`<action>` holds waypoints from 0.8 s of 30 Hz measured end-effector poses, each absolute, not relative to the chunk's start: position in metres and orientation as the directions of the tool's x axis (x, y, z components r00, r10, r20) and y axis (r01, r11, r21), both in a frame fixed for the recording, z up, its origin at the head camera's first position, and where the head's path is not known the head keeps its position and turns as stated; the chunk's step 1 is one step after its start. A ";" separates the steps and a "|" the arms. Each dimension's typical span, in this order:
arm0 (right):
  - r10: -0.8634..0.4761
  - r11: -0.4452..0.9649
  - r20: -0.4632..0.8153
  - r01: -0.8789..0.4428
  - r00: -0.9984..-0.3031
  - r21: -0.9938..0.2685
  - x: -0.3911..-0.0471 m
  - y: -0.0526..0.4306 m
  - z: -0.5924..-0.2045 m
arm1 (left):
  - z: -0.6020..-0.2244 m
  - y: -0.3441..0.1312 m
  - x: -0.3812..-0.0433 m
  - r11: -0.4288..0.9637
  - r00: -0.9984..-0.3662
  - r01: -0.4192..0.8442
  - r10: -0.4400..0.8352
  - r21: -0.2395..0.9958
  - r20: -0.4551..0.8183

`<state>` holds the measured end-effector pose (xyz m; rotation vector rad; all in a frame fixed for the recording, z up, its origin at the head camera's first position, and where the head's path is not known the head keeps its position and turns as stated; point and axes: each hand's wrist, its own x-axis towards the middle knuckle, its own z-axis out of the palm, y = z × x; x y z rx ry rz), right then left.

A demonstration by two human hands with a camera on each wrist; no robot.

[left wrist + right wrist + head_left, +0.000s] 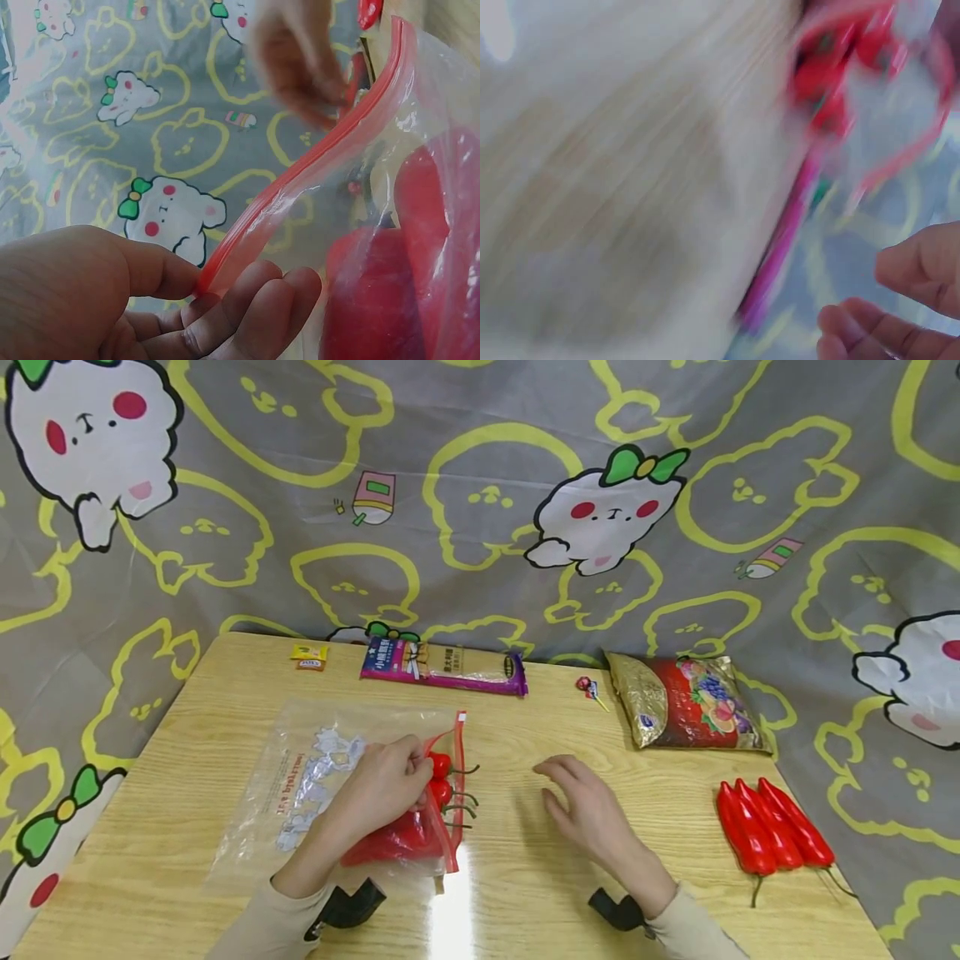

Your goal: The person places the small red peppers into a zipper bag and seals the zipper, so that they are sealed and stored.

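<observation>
A clear zip bag [258,827] with a red zip strip and printed figures lies on the table, its mouth toward the right. Several red peppers [442,766] are inside, green stems poking out of the mouth. My left hand [390,781] pinches the bag's upper rim between thumb and fingers; the left wrist view shows the red zip strip [300,169] rising from that pinch. To the right of the bag, my right hand [596,814] is over the table, fingers loosely bent and holding nothing. In the right wrist view its fingers [870,330] are apart from the thumb.
Three red peppers [772,835] lie side by side at the right edge. Along the back are small yellow and orange packets [309,653], a purple-edged food packet [442,667], a lollipop [585,684] and a gold and red bag [686,703]. A patterned cloth [480,527] hangs behind.
</observation>
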<state>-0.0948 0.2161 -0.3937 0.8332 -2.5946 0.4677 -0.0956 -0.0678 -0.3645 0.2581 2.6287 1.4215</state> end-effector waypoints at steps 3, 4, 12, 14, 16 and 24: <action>-0.384 0.864 0.474 -0.489 -0.793 -0.117 -0.095 0.266 -0.402 | -0.365 -0.068 -0.096 0.544 -0.976 0.086 0.216 0.835 -0.040; -0.352 0.889 0.476 -0.447 -0.806 -0.100 -0.094 0.283 -0.404 | -0.365 -0.068 -0.096 0.545 -0.975 0.085 0.217 0.834 -0.042; -0.103 0.992 0.509 -0.124 -0.855 -0.006 -0.082 0.388 -0.397 | -0.365 -0.068 -0.096 0.545 -0.974 0.075 0.219 0.835 -0.056; -0.018 1.000 0.472 -0.025 -0.882 -0.010 -0.079 0.403 -0.394 | -0.365 -0.068 -0.096 0.548 -0.974 0.075 0.218 0.833 -0.056; 0.083 0.996 0.392 0.084 -0.916 -0.015 -0.076 0.415 -0.391 | -0.365 -0.068 -0.096 0.550 -0.975 0.076 0.218 0.832 -0.054; 0.279 0.958 0.081 0.283 -0.957 0.038 -0.074 0.430 -0.392 | -0.365 -0.068 -0.096 0.548 -0.974 0.081 0.222 0.832 -0.052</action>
